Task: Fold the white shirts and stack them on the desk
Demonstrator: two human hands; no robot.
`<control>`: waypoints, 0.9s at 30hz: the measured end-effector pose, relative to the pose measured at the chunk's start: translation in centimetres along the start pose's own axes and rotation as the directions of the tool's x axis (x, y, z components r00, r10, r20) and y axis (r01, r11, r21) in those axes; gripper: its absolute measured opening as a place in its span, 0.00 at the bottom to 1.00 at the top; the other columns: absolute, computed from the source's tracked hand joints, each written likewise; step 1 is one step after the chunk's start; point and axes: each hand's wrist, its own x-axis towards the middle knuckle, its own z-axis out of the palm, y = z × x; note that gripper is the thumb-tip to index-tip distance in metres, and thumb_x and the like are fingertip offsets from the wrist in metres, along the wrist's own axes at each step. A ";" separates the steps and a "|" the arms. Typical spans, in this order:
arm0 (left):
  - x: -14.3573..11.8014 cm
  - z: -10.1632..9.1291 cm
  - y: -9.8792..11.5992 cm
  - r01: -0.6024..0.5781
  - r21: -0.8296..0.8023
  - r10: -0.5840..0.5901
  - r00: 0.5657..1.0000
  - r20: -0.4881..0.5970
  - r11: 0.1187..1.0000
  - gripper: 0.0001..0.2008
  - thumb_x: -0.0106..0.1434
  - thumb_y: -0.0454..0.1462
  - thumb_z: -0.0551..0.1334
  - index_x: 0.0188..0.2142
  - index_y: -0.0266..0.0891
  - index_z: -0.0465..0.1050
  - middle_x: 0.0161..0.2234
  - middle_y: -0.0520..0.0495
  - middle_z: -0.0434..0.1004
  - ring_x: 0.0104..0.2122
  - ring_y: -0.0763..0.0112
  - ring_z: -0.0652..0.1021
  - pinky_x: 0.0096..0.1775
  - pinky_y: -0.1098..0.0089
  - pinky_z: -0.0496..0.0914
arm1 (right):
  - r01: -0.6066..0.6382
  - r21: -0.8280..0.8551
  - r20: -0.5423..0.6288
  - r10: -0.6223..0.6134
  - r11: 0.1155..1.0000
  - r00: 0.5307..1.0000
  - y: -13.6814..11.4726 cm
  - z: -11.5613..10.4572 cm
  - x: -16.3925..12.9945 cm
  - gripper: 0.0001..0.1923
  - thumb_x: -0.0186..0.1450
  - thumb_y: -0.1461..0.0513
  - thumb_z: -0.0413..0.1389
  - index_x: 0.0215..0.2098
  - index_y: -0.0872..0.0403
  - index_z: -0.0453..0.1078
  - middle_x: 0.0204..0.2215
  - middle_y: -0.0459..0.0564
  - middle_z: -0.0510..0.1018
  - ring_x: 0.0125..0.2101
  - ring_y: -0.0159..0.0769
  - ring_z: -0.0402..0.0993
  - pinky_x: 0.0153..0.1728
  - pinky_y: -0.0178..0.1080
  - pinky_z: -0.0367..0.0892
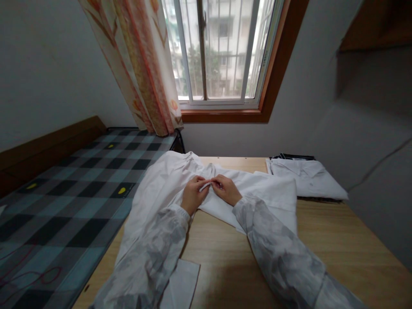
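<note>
A white cloth garment (264,189), perhaps a shirt, lies spread and rumpled over the wooden table (222,257). Near its middle, my left hand (195,194) pinches a fold of the fabric between thumb and fingers. Close beside it, my right hand (226,189) grips the same fold, the fingertips of both hands almost meeting. Whether a button or another small part sits between the fingertips is too small to tell. Both forearms wear loose grey-white patterned sleeves.
Folded white clothes (309,178) are stacked at the table's back right. A white flat piece (180,283) lies under my left forearm. To the left stands a bed with a checked cover (80,193) and a thin red cord (41,279). A curtain (144,64) hangs by the window.
</note>
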 end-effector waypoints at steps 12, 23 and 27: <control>0.5 0.0 -0.7 0.141 -0.270 -0.129 0.990 0.063 0.953 0.06 0.67 0.38 0.71 0.42 0.43 0.88 0.41 0.43 0.87 0.41 0.61 0.84 0.47 0.62 0.77 | 0.043 -0.159 -0.014 -0.046 0.986 0.999 -0.8 -0.2 -0.3 0.06 0.75 0.64 0.56 0.42 0.52 0.75 0.37 0.52 0.79 0.39 0.42 0.76 0.45 0.42 0.70; 0.6 -0.6 0.1 0.210 -0.240 -0.220 0.975 -0.014 0.948 0.08 0.64 0.33 0.65 0.38 0.42 0.85 0.39 0.46 0.86 0.42 0.62 0.83 0.50 0.63 0.75 | -0.423 0.176 -0.449 0.455 0.889 0.769 3.1 -3.5 1.0 0.14 0.68 0.49 0.58 0.40 0.50 0.71 0.30 0.46 0.78 0.28 0.37 0.74 0.33 0.39 0.71; 0.7 -0.5 0.0 0.202 -0.193 -0.217 0.975 -0.056 0.960 0.07 0.64 0.33 0.63 0.36 0.42 0.82 0.38 0.47 0.84 0.42 0.63 0.82 0.50 0.62 0.74 | -0.461 0.233 -0.245 0.511 0.856 0.824 3.1 -6.9 0.0 0.15 0.64 0.49 0.61 0.41 0.50 0.70 0.29 0.45 0.78 0.28 0.38 0.75 0.31 0.39 0.71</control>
